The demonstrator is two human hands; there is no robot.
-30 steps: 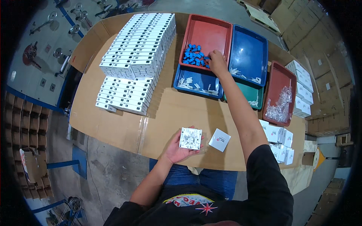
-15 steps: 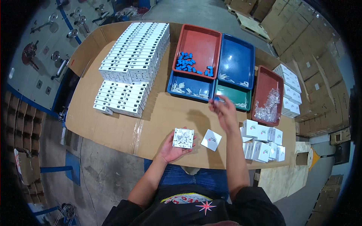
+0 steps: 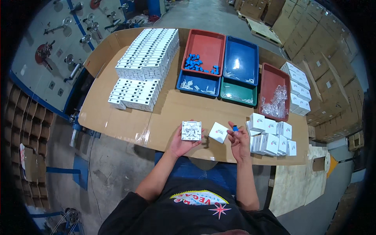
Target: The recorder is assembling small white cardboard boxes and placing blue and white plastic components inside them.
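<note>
My left hand point(image 3: 181, 146) grips a square white plastic wall-box housing point(image 3: 191, 131) from below and the side, its inner side with moulded parts facing up. Between the fingers of my right hand point(image 3: 240, 144) is a small blue plastic connector point(image 3: 235, 128), held above the table's front part. A flat square white cover point(image 3: 218, 132) with small print lies on the cardboard between my two hands, touched by neither. Loose blue connectors point(image 3: 192, 62) of the same colour lie in the red tray point(image 3: 204, 42) at the back.
Stacked white housings point(image 3: 147, 56) rise at the far left. Behind the covers, a blue tray point(image 3: 242, 53), a green tray point(image 3: 239, 92) and a lower blue tray point(image 3: 199, 82) hold small white parts. Clear plastic pieces point(image 3: 275, 102) fill a red tray. Printed white boxes point(image 3: 270, 143) stand at right.
My right hand has come back from beside the trays toward my body and to the right of the cover, carrying the blue connector. My left hand still holds the housing.
</note>
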